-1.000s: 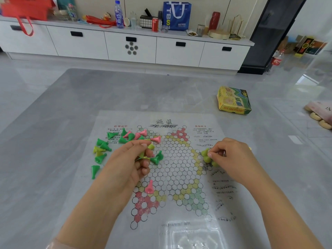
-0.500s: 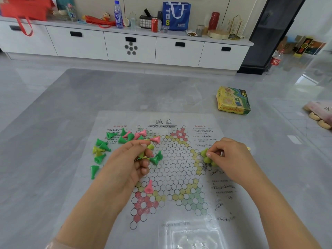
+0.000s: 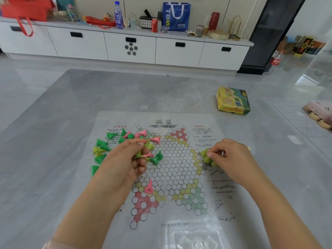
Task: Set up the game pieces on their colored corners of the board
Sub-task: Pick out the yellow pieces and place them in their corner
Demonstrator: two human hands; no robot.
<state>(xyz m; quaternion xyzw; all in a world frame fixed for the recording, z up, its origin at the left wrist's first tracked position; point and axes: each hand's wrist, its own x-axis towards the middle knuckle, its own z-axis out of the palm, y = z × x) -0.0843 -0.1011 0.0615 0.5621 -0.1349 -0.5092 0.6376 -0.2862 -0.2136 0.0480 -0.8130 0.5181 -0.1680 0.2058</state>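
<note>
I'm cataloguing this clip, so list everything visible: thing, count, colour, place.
board sheet: one, clear plastic, on the table
table: one, grey
green pieces: about a dozen, loose at the board's left
pink piece: one, upright near the red corner; others lie far left
yellow-green pieces: a few, board's right edge
game box: one, yellow-green, far right
cabinet: white, cluttered top
left hand: holds several pieces
right hand: pinches a yellow-green piece
</note>
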